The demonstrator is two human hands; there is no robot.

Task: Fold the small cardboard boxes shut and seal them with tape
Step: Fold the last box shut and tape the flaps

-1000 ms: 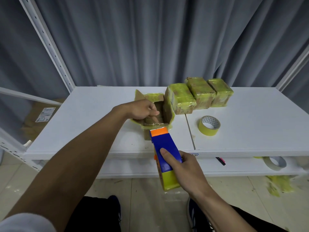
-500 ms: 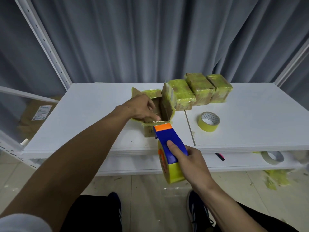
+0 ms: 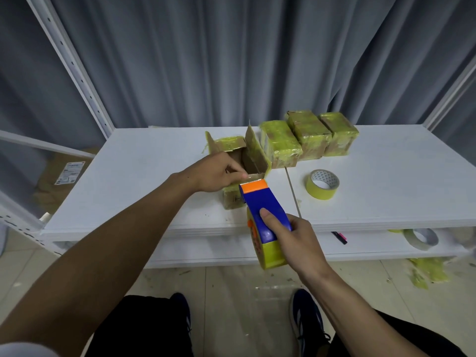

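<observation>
Head camera, looking down at a person's two bare arms reaching over a white table (image 3: 144, 176) in front of a grey curtain.

An open box (image 3: 253, 155) of brown cardboard, smeared with yellow-green tape, stands near the front middle of the table. Its flaps stand up and the top is not yet closed. The left hand (image 3: 219, 173) is at the box's near edge with its fingers curled, thumb and forefinger pinching the near flap. Whether the tape's free end is also under those fingers cannot be told.

The right hand (image 3: 296, 235) is wrapped around a blue, orange and yellow tape dispenser (image 3: 260, 207), thumb on top. The dispenser's orange nose touches or nearly touches the near flap, right beside the left fingertips.

Three sealed boxes (image 3: 307, 136) sit in a row just behind and to the right, the nearest against the open one. A loose roll of tape (image 3: 319, 193) lies well to the right.

To do this step well, the flaps probably need folding flat first, side ones under, and holding down. Then the tape end should be pressed firmly onto the near side and the dispenser drawn straight across the seam. Pulling with the flaps up risks tape sticking to the box's inside.
</observation>
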